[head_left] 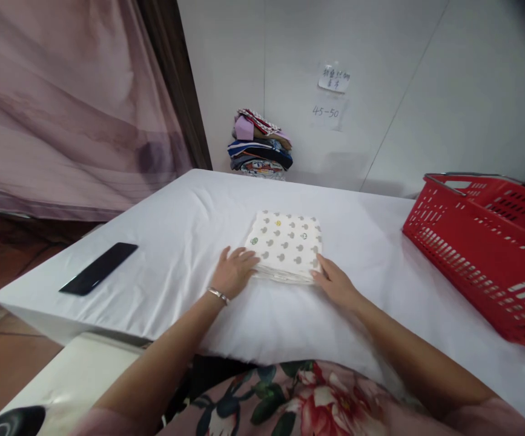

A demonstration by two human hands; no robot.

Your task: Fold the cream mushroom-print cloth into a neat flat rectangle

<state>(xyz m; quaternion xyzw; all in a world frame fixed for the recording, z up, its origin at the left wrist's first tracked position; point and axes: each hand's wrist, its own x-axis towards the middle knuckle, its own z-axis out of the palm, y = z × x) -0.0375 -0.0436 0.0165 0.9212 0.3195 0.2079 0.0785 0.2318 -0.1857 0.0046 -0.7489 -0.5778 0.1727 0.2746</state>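
A folded white cloth [284, 242] with grey tree-like prints and a few small green and yellow marks lies flat in the middle of the white-covered table [166, 230]. My left hand [235, 270], with a silver bracelet on its wrist, rests at the cloth's near left corner, its fingers spread. At the near right corner, my right hand [333, 281] touches the cloth's edge, thumb and fingers around the layered side.
A red plastic basket [484, 254] stands on the table at the right. A black phone-like slab [99, 268] lies at the left. Behind the far edge is a stack of folded clothes [261, 145]. Paper notes [333, 79] are on the wall; a pink curtain [62, 109] hangs left.
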